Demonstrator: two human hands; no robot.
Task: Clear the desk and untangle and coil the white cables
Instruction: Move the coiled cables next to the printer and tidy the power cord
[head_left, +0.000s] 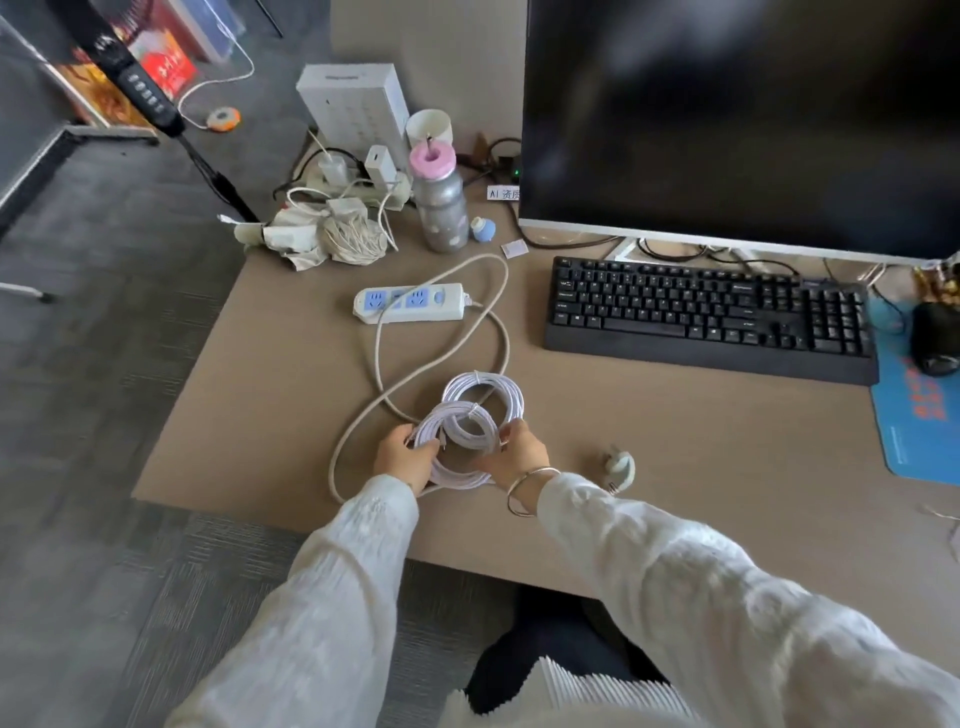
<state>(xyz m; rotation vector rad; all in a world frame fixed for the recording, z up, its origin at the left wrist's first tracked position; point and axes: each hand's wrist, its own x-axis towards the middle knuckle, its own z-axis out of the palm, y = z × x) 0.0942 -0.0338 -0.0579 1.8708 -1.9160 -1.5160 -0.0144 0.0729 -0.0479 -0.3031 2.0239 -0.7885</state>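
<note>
Near the table's (249, 415) front edge, our left hand (404, 457) and right hand (514, 452) close fingers on the white cable coils (470, 421), keeping loops together.

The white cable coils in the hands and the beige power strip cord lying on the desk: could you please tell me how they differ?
The white cable coils are thin, wound into tight bundled rings; the beige cord is thicker and sprawls in wide loose loops. The coils are held by the left hand and right hand; the cord lies free on the desk, running from the power strip. Both rest on the desk and overlap.
</note>
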